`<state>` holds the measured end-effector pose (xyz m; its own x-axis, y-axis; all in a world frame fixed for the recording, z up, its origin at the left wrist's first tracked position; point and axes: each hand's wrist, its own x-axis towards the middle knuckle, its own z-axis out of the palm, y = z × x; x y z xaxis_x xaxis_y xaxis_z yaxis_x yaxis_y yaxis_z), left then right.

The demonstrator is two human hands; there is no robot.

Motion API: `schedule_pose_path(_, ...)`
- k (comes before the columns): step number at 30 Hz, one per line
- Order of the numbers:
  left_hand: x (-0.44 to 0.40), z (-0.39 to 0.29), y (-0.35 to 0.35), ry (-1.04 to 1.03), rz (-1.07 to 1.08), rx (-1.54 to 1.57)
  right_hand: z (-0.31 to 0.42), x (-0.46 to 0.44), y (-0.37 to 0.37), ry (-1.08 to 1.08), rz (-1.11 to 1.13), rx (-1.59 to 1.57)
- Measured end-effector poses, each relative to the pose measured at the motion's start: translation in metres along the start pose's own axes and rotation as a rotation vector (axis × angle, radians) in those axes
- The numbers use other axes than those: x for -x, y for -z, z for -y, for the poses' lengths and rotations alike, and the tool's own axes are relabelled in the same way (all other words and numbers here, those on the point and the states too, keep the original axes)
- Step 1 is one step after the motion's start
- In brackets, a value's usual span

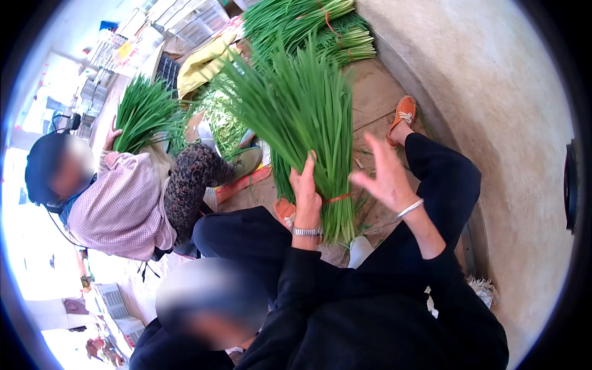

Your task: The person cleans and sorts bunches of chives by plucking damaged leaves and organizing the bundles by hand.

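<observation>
A large bunch of garlic chives (308, 117) stands up in front of me between my knees, leaves fanned out at the top. An orange-red tie (337, 198) circles its lower stalks. My left hand (306, 194), with a metal watch band at the wrist, grips the bunch from the left side just above the tie. To the right of the stalks, my right hand (387, 176) is open and apart from the bunch, fingers spread, slightly blurred, with a bangle on the wrist. Part of the left hand's fingers is hidden behind the leaves.
More tied chive bunches (302, 24) lie at the top. At left, a co-worker (123, 197) holds another bunch (143, 114). Another person's head (213, 302) is close at my lower left. Loose trimmings (231, 114) and a yellow sack (200, 73) lie ahead; a wall (493, 123) curves along the right.
</observation>
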<state>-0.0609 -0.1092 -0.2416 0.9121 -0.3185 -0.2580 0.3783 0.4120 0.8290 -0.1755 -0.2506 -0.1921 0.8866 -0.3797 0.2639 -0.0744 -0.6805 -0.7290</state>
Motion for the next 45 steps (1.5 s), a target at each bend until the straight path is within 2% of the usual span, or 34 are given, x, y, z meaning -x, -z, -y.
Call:
schedule_pose_path(1,0.002,-0.007,-0.009,-0.054,-0.009,-0.082,-0.005,0.012,-0.017,-0.084,0.144,-0.069)
schedule_pose_path(2,0.010,-0.020,-0.023,-0.037,0.072,-0.135,-0.010,0.020,-0.036,-0.134,0.234,-0.235)
schedule_pose_path(3,0.014,-0.029,-0.032,-0.043,0.189,-0.249,-0.001,0.024,-0.045,-0.248,0.239,-0.335)
schedule_pose_path(5,0.018,-0.027,-0.041,-0.170,0.341,-0.575,-0.020,0.017,-0.064,-0.183,0.098,-0.572)
schedule_pose_path(6,0.020,-0.023,-0.047,-0.270,0.360,-0.685,-0.023,0.014,-0.062,-0.218,0.061,-0.727)
schedule_pose_path(7,0.022,-0.021,-0.052,-0.368,0.378,-0.794,-0.035,0.015,-0.063,-0.349,0.121,-0.676)
schedule_pose_path(9,0.030,-0.022,-0.054,-0.386,0.389,-0.779,-0.046,0.020,-0.059,-0.463,0.108,-0.832)
schedule_pose_path(10,0.032,-0.027,-0.050,-0.333,0.405,-0.731,-0.050,0.023,-0.057,-0.469,0.100,-0.827)
schedule_pose_path(11,0.035,-0.034,-0.045,-0.280,0.421,-0.685,-0.052,0.027,-0.056,-0.557,0.113,-1.018)
schedule_pose_path(12,0.039,-0.042,-0.040,-0.076,0.391,-0.559,-0.054,0.031,-0.055,-0.644,0.126,-1.214)
schedule_pose_path(15,0.022,-0.038,0.013,0.025,0.324,-0.951,-0.057,0.033,-0.051,-0.608,0.154,-1.212)
schedule_pose_path(17,0.017,-0.030,0.033,0.271,0.366,-1.019,-0.055,0.034,-0.047,-0.607,0.178,-1.186)
schedule_pose_path(18,0.014,-0.023,0.037,0.269,0.363,-1.018,-0.053,0.033,-0.044,-0.605,0.191,-1.200)
schedule_pose_path(20,0.012,-0.008,0.037,0.414,0.443,-0.837,-0.050,0.030,-0.043,-0.597,0.211,-1.213)
schedule_pose_path(21,0.013,-0.003,0.033,0.411,0.439,-0.836,-0.050,0.031,-0.043,-0.549,0.234,-1.254)
schedule_pose_path(23,0.010,0.007,0.025,0.289,0.441,-0.152,-0.049,0.032,-0.042,-0.499,0.265,-1.292)
schedule_pose_path(24,0.003,0.009,0.023,0.268,0.412,0.037,-0.048,0.034,-0.041,-0.491,0.322,-1.315)
schedule_pose_path(28,-0.024,-0.010,0.017,0.273,0.397,0.235,-0.043,0.040,-0.043,-0.510,0.449,-1.337)
schedule_pose_path(31,-0.027,-0.018,0.005,0.148,0.319,0.190,-0.053,0.042,-0.048,-0.503,0.482,-1.347)
schedule_pose_path(34,-0.024,-0.018,-0.002,0.132,0.274,0.253,-0.062,0.041,-0.057,-0.528,0.547,-1.392)
schedule_pose_path(37,-0.019,-0.011,0.000,0.085,0.220,0.248,-0.057,0.036,-0.061,-0.526,0.427,-1.295)
schedule_pose_path(39,-0.016,-0.006,0.002,0.076,0.187,0.242,-0.050,0.031,-0.061,-0.438,0.232,-1.071)
schedule_pose_path(42,-0.012,-0.002,0.004,0.070,0.182,0.218,-0.047,0.033,-0.071,-0.439,0.113,-0.942)
schedule_pose_path(45,-0.011,0.000,0.004,0.078,0.171,0.258,-0.049,0.035,-0.072,-0.493,0.109,-1.094)
